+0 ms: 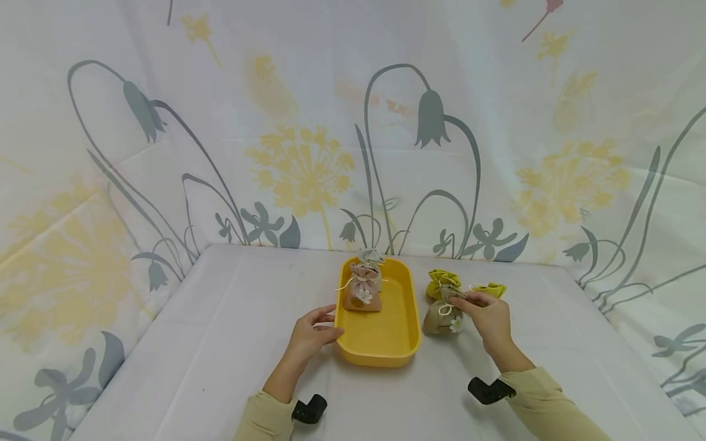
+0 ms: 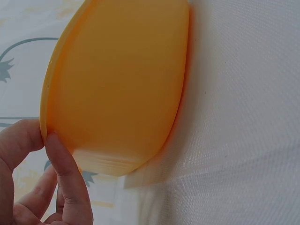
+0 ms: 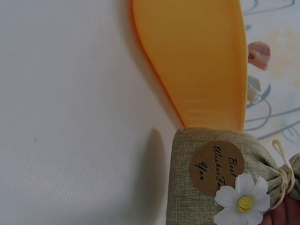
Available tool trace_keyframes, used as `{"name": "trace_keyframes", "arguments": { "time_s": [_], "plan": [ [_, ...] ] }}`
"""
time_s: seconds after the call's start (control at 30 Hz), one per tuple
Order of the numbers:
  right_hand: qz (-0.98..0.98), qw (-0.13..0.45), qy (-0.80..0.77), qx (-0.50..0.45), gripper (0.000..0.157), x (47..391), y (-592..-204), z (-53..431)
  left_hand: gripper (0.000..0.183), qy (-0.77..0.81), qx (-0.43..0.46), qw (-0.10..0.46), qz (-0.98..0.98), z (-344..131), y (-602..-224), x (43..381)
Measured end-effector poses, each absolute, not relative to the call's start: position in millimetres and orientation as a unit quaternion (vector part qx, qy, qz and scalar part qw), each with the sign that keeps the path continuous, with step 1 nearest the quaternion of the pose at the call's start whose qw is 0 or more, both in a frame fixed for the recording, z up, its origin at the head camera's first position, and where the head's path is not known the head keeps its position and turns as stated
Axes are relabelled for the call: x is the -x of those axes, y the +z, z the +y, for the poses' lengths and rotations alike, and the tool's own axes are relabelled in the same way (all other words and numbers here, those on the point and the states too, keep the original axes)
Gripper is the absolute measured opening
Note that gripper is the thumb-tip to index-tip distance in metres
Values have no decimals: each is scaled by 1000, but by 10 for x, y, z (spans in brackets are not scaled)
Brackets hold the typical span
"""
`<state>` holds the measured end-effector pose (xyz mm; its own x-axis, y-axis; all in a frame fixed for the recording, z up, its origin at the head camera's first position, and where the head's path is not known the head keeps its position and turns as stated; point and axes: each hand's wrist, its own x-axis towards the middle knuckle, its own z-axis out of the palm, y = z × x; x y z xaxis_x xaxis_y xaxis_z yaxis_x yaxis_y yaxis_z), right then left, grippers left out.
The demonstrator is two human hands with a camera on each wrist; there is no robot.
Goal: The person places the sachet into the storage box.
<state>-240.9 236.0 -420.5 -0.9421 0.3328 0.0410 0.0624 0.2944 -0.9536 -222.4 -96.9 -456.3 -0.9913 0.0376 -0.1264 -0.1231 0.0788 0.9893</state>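
A yellow plastic tray [image 1: 386, 331] stands on the white table. My left hand [image 1: 311, 334] pinches its left rim between thumb and fingers, as the left wrist view shows with the left fingers [image 2: 68, 178] at the rim. Inside the tray, at its far left, are a pink drawstring pouch [image 1: 363, 291] with a white flower and a pale green pouch [image 1: 371, 256] behind it. My right hand [image 1: 488, 315] grips the tied neck of a grey-green pouch [image 1: 438, 318] just right of the tray. That pouch [image 3: 211, 164] bears a round brown sticker and a white flower.
A yellow-green pouch [image 1: 441, 282] stands behind the grey-green one. Another yellow-green pouch [image 1: 489, 289] is partly hidden behind my right hand. A flower-printed cloth [image 1: 342, 153] hangs at the table's back edge. Black wrist devices [image 1: 491, 390] sit on both sleeves.
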Motion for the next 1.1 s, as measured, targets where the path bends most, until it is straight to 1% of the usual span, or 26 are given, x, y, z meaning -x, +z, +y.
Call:
{"name": "trace_keyframes", "arguments": {
  "time_s": [0.27,0.7,0.8,1.0,1.1],
  "plan": [
    [-783,144,590,131,33,2324,-4075,2285,55,676,31,61,734,-964,-4538,2207],
    [-771,165,604,116,31,2293,-3860,2198,54,672,28,60,737,-964,-4559,2222],
    [-762,166,617,108,29,2295,-3823,2142,55,671,31,59,739,-966,-4551,2216],
    [-746,159,638,101,19,2291,-3757,1988,56,672,28,60,738,-964,-4546,2206],
    [-747,152,640,94,20,2287,-3721,1909,55,674,28,60,736,-960,-4551,2209]
  ]
}}
